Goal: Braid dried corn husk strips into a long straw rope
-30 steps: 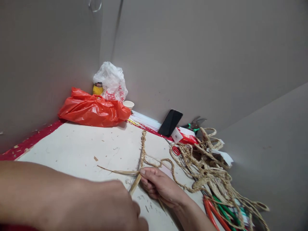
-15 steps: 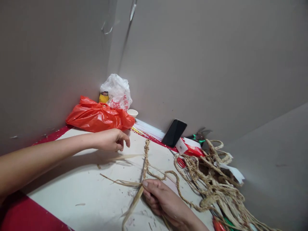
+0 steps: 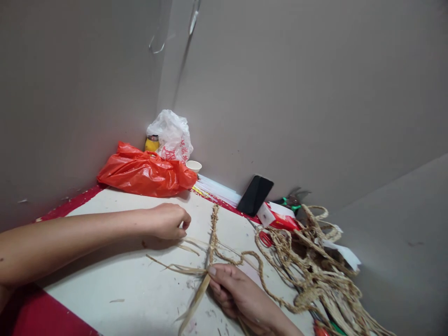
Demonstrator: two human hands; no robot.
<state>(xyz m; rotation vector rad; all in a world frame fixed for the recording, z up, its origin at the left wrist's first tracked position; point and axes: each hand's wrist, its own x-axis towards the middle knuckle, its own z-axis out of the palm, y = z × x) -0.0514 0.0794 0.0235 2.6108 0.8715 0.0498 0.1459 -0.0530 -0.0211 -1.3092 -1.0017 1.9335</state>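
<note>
My right hand (image 3: pixel 236 291) is closed on the near end of a braided straw rope (image 3: pixel 213 228), its thumb pressing where loose straw strands (image 3: pixel 175 268) fan out to the left and toward me. My left hand (image 3: pixel 170 220) reaches across the white table (image 3: pixel 115 261), fingers curled in a pinch on a thin dry straw strip (image 3: pixel 189 243) lying just left of the braid. The braid runs away from me toward the wall and joins a tangled heap of braided rope (image 3: pixel 315 270) on the right.
In the far corner lie a red plastic bag (image 3: pixel 143 172), a white plastic bag (image 3: pixel 171 135), a yellow jar (image 3: pixel 151 143) and a small paper cup (image 3: pixel 193 165). A black phone (image 3: pixel 255 195) leans on the wall, with pruning shears (image 3: pixel 292 198) beside it. Red scissors (image 3: pixel 266 239) lie under the rope heap.
My left hand swung out from close to the camera, reached toward the far side, then came down onto the table and pinched a straw strip. My right hand kept its hold on the braid.
</note>
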